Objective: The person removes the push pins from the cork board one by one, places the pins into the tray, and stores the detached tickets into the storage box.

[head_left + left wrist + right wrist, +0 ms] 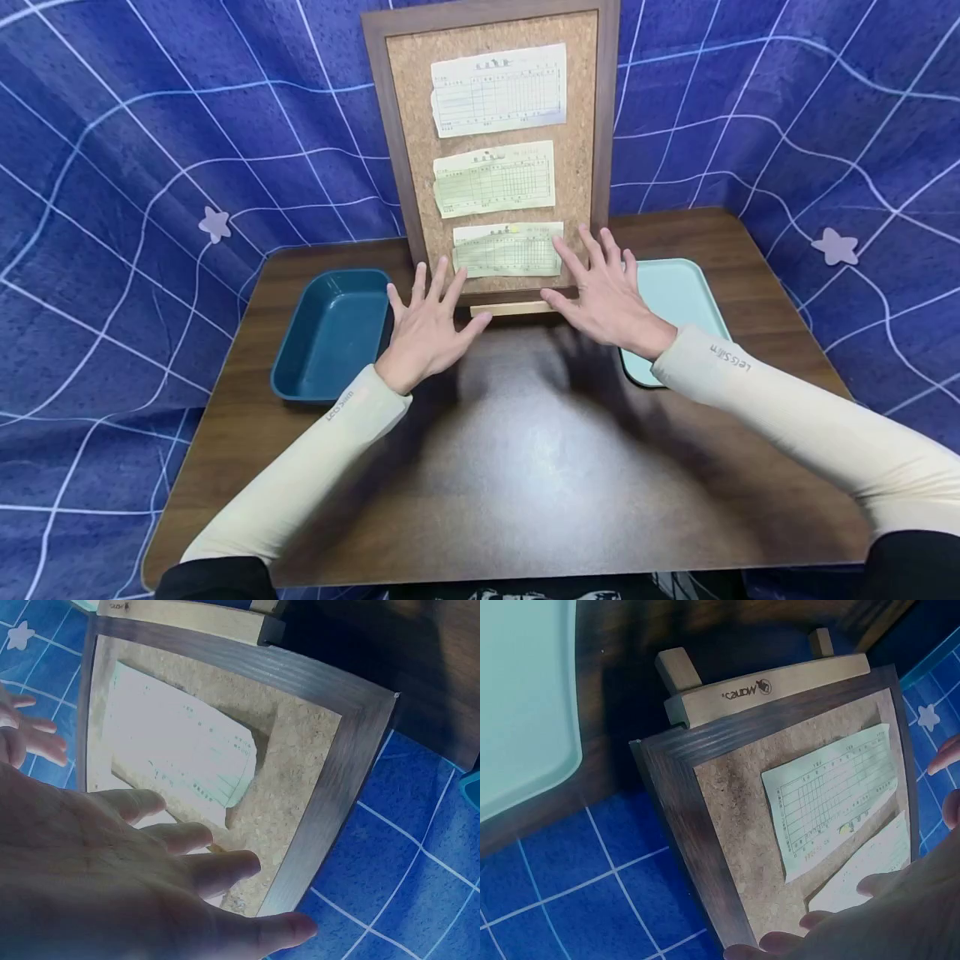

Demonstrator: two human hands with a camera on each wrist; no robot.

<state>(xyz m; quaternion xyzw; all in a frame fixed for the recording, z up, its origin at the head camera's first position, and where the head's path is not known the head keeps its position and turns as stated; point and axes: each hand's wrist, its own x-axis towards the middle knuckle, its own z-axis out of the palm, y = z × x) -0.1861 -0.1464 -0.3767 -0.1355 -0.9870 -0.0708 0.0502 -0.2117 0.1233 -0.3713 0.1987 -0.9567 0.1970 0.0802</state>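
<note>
The corkboard (577, 179) is stood near the desk's (540, 500) far edge, long axis upright, face turned nearward; left hand (427, 333) and right hand (603, 300) are held fingers apart. Foot (810, 684) lettering is resolved only at right wrist.

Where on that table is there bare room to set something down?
The widest free patch of the table is at front, between the left sleeve and right sleeve. The teal tray looks bare inside, as does what shows of the mint tray. The back middle is crowded with the corkboard, left hand and right hand.
</note>
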